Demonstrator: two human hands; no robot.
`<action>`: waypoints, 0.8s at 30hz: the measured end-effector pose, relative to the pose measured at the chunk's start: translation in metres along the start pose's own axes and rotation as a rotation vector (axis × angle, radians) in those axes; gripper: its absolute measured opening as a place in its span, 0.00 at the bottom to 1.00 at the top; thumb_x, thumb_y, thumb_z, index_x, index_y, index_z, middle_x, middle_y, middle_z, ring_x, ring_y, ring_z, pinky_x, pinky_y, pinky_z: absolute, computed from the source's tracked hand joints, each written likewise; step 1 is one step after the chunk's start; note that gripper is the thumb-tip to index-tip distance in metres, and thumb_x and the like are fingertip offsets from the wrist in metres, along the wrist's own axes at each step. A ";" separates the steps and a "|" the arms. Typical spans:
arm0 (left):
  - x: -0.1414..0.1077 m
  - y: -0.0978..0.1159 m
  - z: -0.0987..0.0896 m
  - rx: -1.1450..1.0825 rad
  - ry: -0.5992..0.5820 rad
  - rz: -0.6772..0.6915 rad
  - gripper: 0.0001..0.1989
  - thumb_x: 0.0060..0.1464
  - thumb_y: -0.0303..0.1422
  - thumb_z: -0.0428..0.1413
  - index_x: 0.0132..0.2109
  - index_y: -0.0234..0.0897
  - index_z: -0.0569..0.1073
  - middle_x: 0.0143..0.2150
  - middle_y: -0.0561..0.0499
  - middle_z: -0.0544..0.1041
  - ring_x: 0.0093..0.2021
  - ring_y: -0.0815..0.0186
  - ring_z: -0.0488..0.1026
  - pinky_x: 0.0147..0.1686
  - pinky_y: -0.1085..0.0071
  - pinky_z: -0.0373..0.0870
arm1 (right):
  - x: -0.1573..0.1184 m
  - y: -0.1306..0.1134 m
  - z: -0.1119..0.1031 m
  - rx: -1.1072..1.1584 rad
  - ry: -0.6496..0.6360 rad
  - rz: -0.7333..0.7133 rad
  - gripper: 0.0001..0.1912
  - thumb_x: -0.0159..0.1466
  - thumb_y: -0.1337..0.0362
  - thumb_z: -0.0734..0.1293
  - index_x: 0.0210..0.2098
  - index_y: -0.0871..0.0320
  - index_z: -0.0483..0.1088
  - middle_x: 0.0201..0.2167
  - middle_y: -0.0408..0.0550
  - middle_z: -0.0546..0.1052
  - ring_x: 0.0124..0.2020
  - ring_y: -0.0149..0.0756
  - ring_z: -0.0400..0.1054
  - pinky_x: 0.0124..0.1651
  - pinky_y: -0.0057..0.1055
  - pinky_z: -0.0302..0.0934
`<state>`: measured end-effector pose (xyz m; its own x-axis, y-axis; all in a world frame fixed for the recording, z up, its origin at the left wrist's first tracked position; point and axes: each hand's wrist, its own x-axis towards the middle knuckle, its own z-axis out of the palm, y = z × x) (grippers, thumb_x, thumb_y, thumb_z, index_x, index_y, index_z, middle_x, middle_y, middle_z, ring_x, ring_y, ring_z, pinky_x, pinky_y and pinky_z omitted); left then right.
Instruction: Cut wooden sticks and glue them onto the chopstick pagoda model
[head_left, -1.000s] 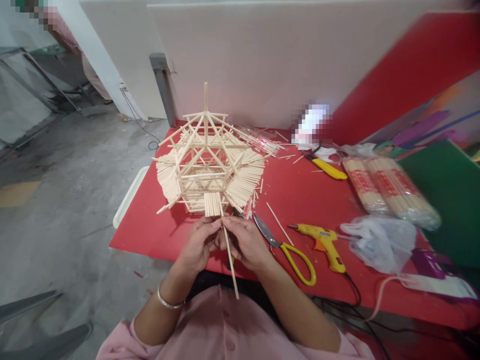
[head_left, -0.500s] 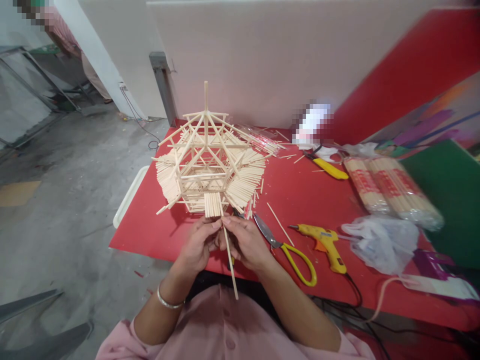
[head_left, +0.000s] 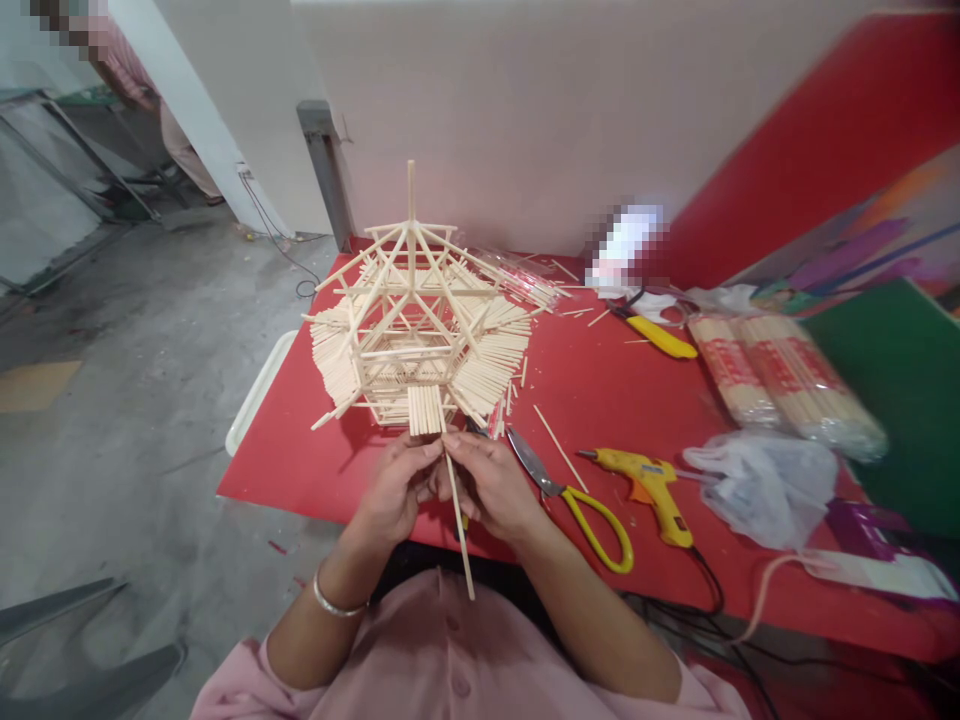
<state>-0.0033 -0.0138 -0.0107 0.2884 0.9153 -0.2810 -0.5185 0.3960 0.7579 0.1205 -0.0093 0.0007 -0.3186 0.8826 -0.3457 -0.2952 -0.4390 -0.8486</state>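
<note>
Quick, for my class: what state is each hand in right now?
Left hand: fingers curled closed just below the row of short sticks; whether they grip anything cannot be told.
Right hand: closed, fingers pinching the long stick.

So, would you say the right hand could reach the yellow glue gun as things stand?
Probably yes: the glue gun lies out beside the right hand, with low-lying scissors between, easily passed over. That hand seems to pinch a thin stick, though, which it should release first.
</note>
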 end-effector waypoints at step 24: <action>-0.027 -0.015 0.020 -0.039 0.228 0.031 0.13 0.42 0.35 0.66 0.37 0.35 0.79 0.29 0.51 0.76 0.29 0.68 0.71 0.33 0.73 0.69 | -0.035 0.014 -0.009 -0.587 0.091 -0.501 0.19 0.69 0.56 0.58 0.24 0.56 0.69 0.22 0.42 0.71 0.23 0.29 0.64 0.30 0.27 0.60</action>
<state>0.0134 -0.0460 -0.0029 0.0852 0.9182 -0.3869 -0.5565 0.3659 0.7459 0.1353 -0.0448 -0.0028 -0.1900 0.9738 0.1246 0.1489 0.1541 -0.9768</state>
